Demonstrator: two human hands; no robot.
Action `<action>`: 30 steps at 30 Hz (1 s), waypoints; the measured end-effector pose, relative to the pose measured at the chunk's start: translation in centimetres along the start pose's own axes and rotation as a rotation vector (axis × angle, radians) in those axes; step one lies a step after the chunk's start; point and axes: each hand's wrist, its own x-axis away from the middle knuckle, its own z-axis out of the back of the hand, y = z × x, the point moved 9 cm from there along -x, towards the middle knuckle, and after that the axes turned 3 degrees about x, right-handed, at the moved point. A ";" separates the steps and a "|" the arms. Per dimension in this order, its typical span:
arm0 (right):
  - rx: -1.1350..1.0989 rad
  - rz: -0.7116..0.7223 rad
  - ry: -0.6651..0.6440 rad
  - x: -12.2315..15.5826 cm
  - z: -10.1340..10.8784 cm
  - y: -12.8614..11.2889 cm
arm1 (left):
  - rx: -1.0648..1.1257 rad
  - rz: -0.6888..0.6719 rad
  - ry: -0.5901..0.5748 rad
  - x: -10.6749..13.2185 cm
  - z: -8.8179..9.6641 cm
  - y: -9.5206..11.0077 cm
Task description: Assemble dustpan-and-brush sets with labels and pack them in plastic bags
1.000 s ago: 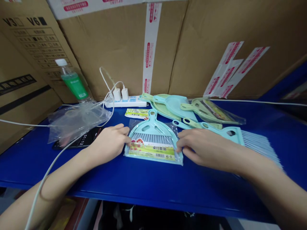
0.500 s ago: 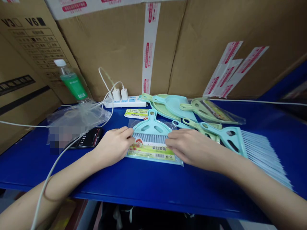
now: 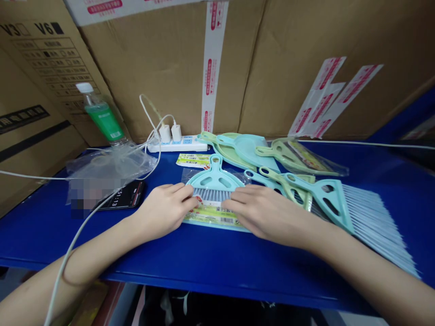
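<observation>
A light-blue brush and dustpan set (image 3: 216, 180) in a clear plastic bag lies flat on the blue table, handle pointing away from me. Across its lower part runs a yellow-green label card (image 3: 213, 213). My left hand (image 3: 171, 208) grips the bag's left side, thumb and fingers closed over the label's edge. Opposite it, my right hand (image 3: 258, 208) has its curled fingers closed on the right side. Both hands cover the ends of the label. Just right of my right hand lie loose hand brushes, one blue (image 3: 331, 201) and one green (image 3: 287, 183).
Blue and green dustpans (image 3: 256, 149) and a bagged green set (image 3: 302, 158) lie behind. A power strip (image 3: 188, 144), a label card (image 3: 192, 160), a tilted bottle (image 3: 105, 118), plastic bags (image 3: 112, 165) and a phone (image 3: 127, 197) stand or lie leftward. Cardboard boxes (image 3: 163, 59) wall the back.
Both hands have slid inward over the bag, covering more of the label from each side. The set itself stays in nearly the same place.
</observation>
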 end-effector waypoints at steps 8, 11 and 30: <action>0.016 0.000 0.040 0.0 0.1 0.1 | -0.028 -0.034 -0.058 0.0 -0.8 0.5; 0.056 -0.116 0.059 0.2 0.6 1.5 | -0.065 0.038 -0.062 -0.1 -0.7 -0.3; -0.207 -0.039 -0.001 0.3 0.6 0.2 | 0.086 -0.068 -0.189 -0.1 -1.7 1.1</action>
